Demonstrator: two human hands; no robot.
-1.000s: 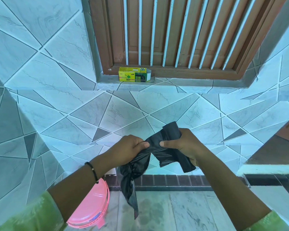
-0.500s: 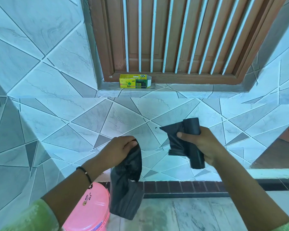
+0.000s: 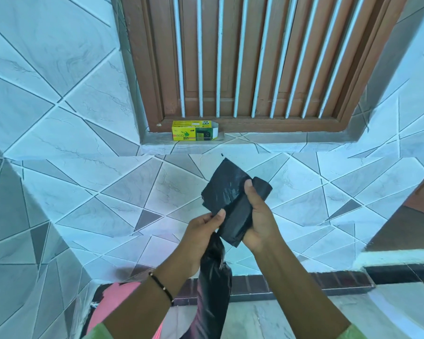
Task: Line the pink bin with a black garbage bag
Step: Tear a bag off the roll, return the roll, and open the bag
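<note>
From the head camera I see the pink bin (image 3: 113, 304) low left, its inside hidden behind my forearm. My right hand (image 3: 260, 220) grips the rolled black garbage bag (image 3: 227, 189); my left hand (image 3: 201, 231) pinches its lower edge. On the sill, the yellow box (image 3: 194, 130) reads "eco bin".

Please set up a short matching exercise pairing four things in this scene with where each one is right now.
Things:
1. yellow box
2. roll of black bags
3. torn-off black bag
4. pink bin

Places:
A. hanging down from the left hand
B. on the sill below the barred window
C. on the floor, partly hidden by the left forearm
D. held in the right hand, loose end up

Pairs: 1-B, 2-D, 3-A, 4-C
</note>
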